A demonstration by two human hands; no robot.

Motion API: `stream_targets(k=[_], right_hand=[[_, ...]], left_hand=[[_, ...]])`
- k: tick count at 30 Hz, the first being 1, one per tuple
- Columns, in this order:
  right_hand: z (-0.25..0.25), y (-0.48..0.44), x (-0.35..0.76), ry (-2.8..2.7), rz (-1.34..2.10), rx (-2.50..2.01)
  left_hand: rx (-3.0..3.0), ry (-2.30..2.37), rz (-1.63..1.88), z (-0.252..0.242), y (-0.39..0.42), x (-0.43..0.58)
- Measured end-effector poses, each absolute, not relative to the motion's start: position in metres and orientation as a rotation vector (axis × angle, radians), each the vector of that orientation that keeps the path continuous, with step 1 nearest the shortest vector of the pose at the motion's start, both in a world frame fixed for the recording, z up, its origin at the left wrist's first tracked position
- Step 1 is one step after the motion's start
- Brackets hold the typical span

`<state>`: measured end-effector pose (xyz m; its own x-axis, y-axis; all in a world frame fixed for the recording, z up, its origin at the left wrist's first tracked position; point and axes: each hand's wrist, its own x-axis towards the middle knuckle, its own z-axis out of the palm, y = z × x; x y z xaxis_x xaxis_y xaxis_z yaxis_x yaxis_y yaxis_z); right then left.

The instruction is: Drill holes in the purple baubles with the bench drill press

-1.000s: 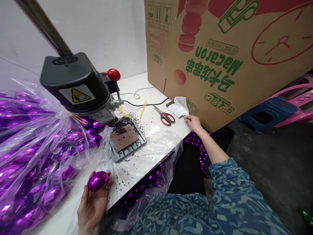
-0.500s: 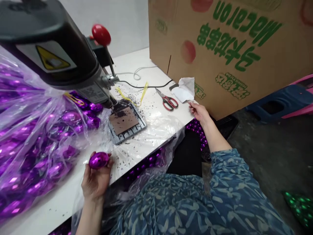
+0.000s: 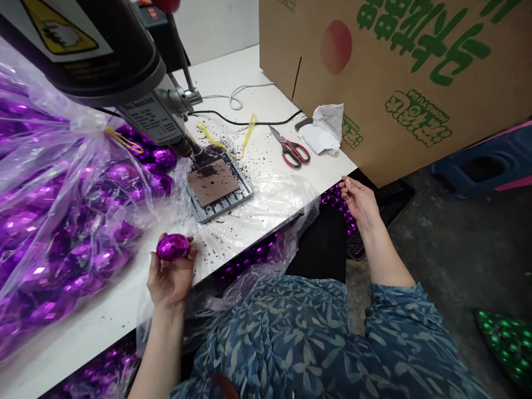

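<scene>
A shiny purple faceted ball [image 3: 172,247] rests in the upturned fingers of my left hand [image 3: 172,280], over the front part of the white table. My right hand [image 3: 361,200] is off the table's right front corner, fingers curled in and thumb pinched to them. Whatever may be between those fingertips is too small to make out. Beyond the left hand stands a bench drill [image 3: 152,119], its tip over a brown board [image 3: 214,182] with a small hole, lying on the slotted metal base [image 3: 226,204]. Dark shavings are scattered over board, base and table.
At left a big clear bag [image 3: 62,221] bulges with purple balls. Red-handled scissors [image 3: 296,153], crumpled white paper [image 3: 324,130] and a yellow tie strip [image 3: 249,136] lie on the table. A cardboard box [image 3: 374,111] stands at right, with a blue stool [image 3: 477,163] behind it.
My right hand has drawn away from the table corner and paper, toward the right and my body. The left hand still holds the purple ball. The camera view has shifted.
</scene>
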<state>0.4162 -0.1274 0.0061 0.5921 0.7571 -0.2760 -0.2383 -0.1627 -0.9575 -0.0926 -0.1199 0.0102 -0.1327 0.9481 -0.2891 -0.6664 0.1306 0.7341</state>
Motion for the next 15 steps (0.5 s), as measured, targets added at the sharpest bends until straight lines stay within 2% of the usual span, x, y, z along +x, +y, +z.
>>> stream_targets(k=[8,12,15], right_hand=[[-0.012,-0.180,0.387,-0.729,1.146,-1.593],[-0.033,-0.205,0.317,-1.134,1.404,-1.632],[-0.054,-0.197,0.246,-1.506,1.475,-1.616]], left_hand=[[0.411,0.905,1.455,0.011,-0.120,-0.091],[0.409,0.903,1.457,0.008,-0.120,-0.090],[0.422,0.902,1.452,0.008,-0.121,-0.087]])
